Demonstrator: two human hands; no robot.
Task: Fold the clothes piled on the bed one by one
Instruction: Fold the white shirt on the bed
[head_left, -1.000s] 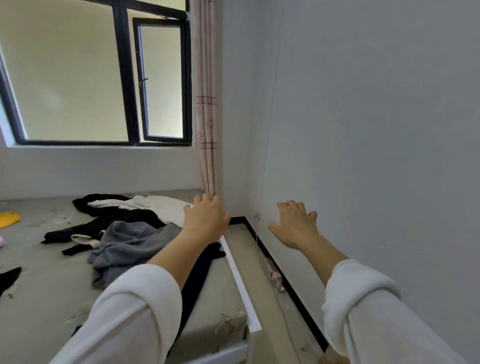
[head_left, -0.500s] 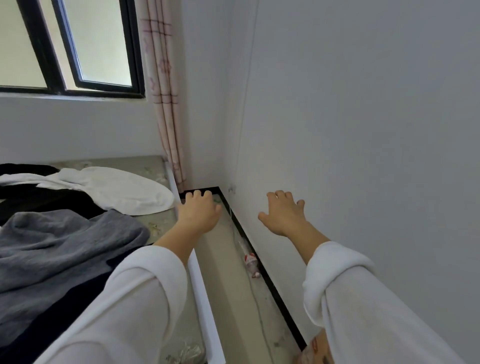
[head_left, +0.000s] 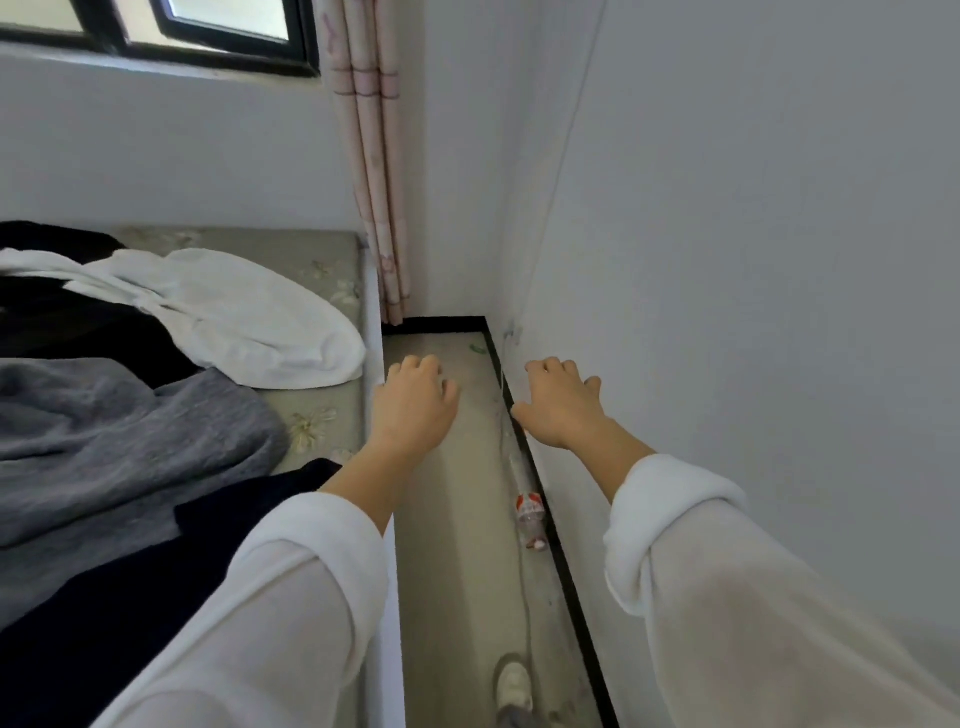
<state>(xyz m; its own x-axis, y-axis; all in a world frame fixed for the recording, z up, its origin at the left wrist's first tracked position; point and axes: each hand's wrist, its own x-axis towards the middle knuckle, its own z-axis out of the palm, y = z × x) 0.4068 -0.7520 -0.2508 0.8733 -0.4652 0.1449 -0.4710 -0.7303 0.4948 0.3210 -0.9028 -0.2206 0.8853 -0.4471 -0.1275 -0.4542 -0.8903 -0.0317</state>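
Note:
A pile of clothes lies on the bed (head_left: 317, 270) at the left: a white garment (head_left: 234, 312), a grey garment (head_left: 114, 441), and black garments (head_left: 78, 327) under and between them. My left hand (head_left: 415, 410) hovers past the bed's right edge, over the floor gap, fingers loosely curled and holding nothing. My right hand (head_left: 561, 405) is stretched forward near the wall, also holding nothing. Neither hand touches any garment.
A narrow strip of floor (head_left: 457, 519) runs between the bed and the white wall (head_left: 753, 260). A plastic bottle (head_left: 529, 512) lies by the black baseboard. A pink curtain (head_left: 374, 156) hangs in the corner beneath a window (head_left: 156, 31). My shoe (head_left: 514, 686) shows at the bottom.
The view has swung right and downward, so the clothes pile slid to the left. Both hands now hang over the floor gap rather than over the pile.

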